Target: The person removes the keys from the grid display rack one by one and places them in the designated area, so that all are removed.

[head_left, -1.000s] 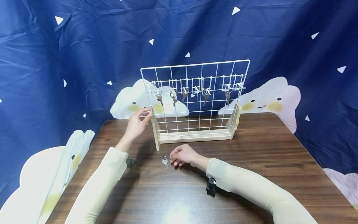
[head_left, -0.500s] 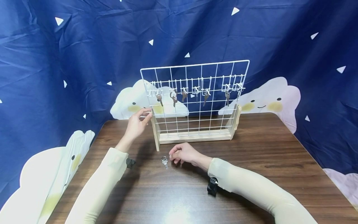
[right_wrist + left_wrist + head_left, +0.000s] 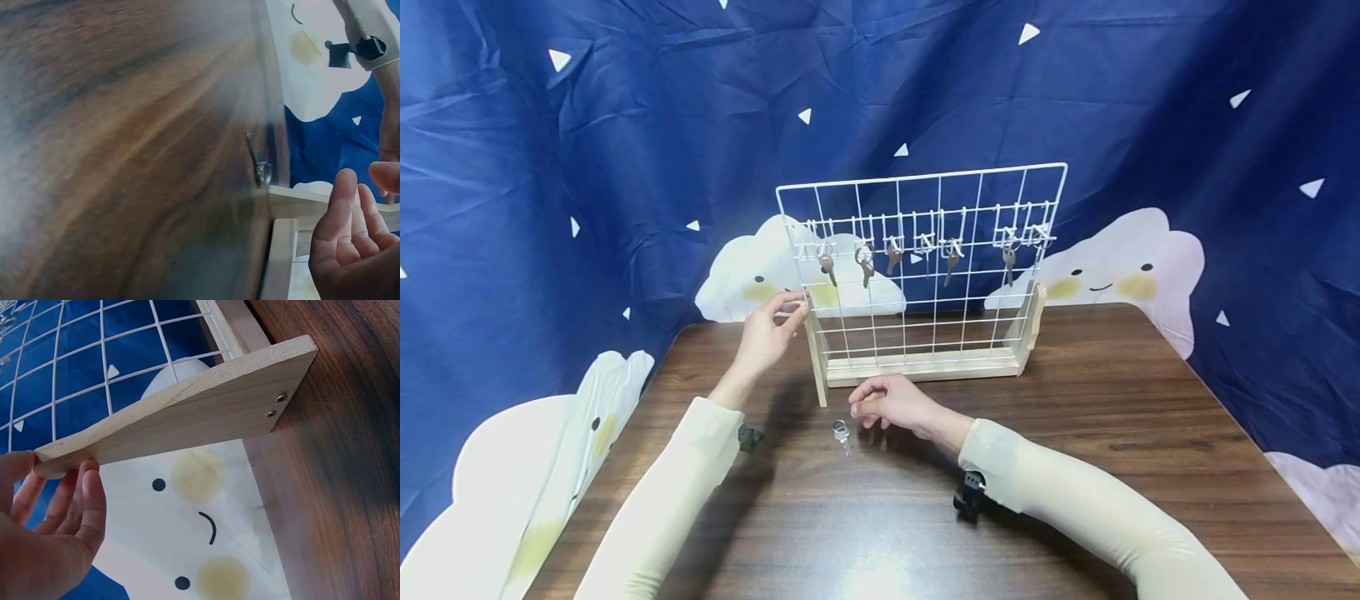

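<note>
Only the right hand [image 3: 898, 402] has plainly shifted since a second ago: it has drawn slightly towards the rack [image 3: 925, 369], while the left hand [image 3: 767, 332] has kept its place at the rack's near-left end. Loosely bent, the right fingers hold nothing that shows, with the thumb parted from them in the right wrist view. Thumb and fingers of the left hand pinch the top of the wooden upright [image 3: 187, 415].

Just left of the right fingertips and a little below them in the head view, the key [image 3: 842, 435] lies on the tabletop [image 3: 1135, 400], apart from both hands.

Being thin and flat, it could skid instead of lifting if the right fingers pressed it from the side, or the pinch might catch only its loose ring [image 3: 840, 422]. Should the left fingers push or tug at the upright, the rack might slide or rock, and the hanging keys [image 3: 952, 268] beyond the fingers could swing or slip off their hooks.

As for its lie, the key's ring end faces the rack; the blade tip points away from it, veering slightly right. Its long axis runs roughly crosswise to the rack's base.
</note>
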{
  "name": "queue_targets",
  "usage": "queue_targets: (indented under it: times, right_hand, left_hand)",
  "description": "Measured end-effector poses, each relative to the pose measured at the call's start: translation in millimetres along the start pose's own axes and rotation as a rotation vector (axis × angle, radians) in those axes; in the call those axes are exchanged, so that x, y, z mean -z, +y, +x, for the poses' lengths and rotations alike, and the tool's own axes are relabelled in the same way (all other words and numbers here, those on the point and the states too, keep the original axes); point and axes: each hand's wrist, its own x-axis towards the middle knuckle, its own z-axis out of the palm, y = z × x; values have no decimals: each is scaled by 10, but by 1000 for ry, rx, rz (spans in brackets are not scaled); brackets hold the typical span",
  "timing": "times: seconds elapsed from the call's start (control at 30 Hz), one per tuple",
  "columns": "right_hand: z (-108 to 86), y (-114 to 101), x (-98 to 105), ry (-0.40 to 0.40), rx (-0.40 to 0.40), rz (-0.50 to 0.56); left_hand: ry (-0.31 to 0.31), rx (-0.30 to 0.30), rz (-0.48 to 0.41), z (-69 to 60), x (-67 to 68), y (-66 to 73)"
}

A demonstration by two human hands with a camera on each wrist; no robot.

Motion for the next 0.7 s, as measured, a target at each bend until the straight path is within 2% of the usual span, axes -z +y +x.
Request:
queue_targets:
  times: [0.2,0.7]
  right_hand:
    - [0,-105,27,11,38,38]
    - [14,-327,80,36,106,35]
  left_hand:
    - [-5,8,-7,-2,0,-4]
    - [0,17,-1,-2,0,1]
